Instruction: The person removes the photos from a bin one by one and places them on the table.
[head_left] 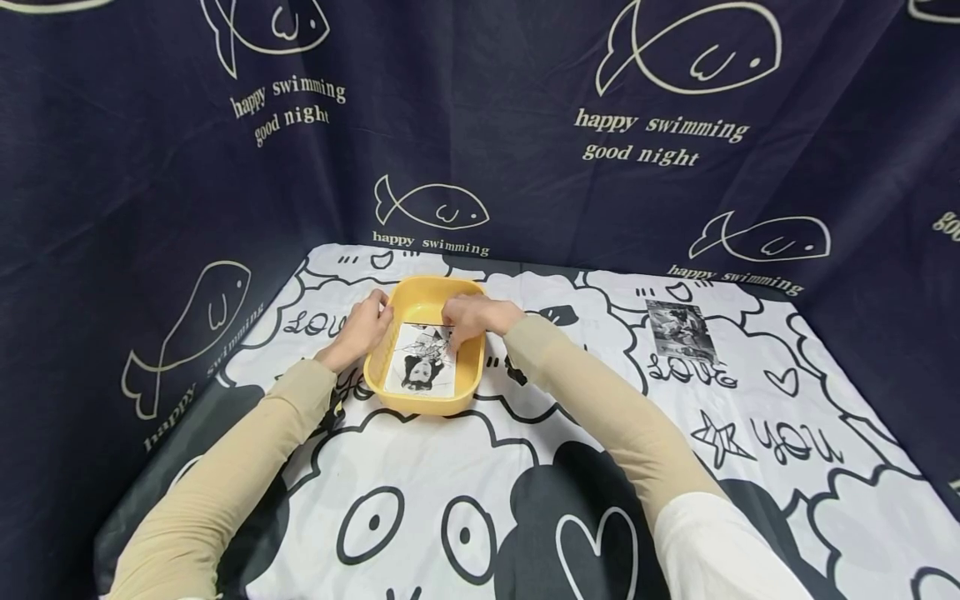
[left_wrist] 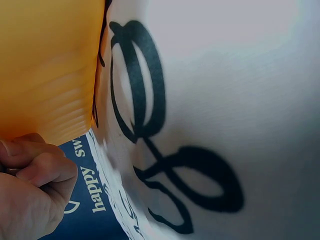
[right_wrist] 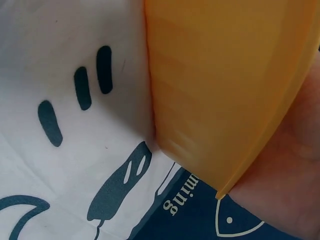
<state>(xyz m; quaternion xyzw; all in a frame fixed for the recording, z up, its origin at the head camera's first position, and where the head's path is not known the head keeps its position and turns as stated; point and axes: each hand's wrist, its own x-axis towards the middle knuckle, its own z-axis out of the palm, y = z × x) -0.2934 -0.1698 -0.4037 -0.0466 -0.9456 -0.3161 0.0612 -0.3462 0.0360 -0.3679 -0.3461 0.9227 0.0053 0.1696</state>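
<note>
A yellow plastic basin [head_left: 380,392] stands on the patterned cloth. Inside it lies a white picture card [head_left: 442,382] with a black-and-white figure, upside down from this view. My left hand [head_left: 363,329] grips the basin's left rim, and its curled fingers [left_wrist: 47,167] show beside the wall in the left wrist view. Over the right rim reaches my right hand [head_left: 474,318], its thumb and fingers pinching the card near its upper right edge. The fingertips are partly hidden there; the right wrist view shows only part of that hand [right_wrist: 290,170] behind the basin wall.
A dark picture card [head_left: 681,332] lies apart on the right side of the cloth [head_left: 450,467], which bears black cartoon drawings and lettering. A navy curtain [head_left: 525,200] with fish prints hangs behind and at both sides.
</note>
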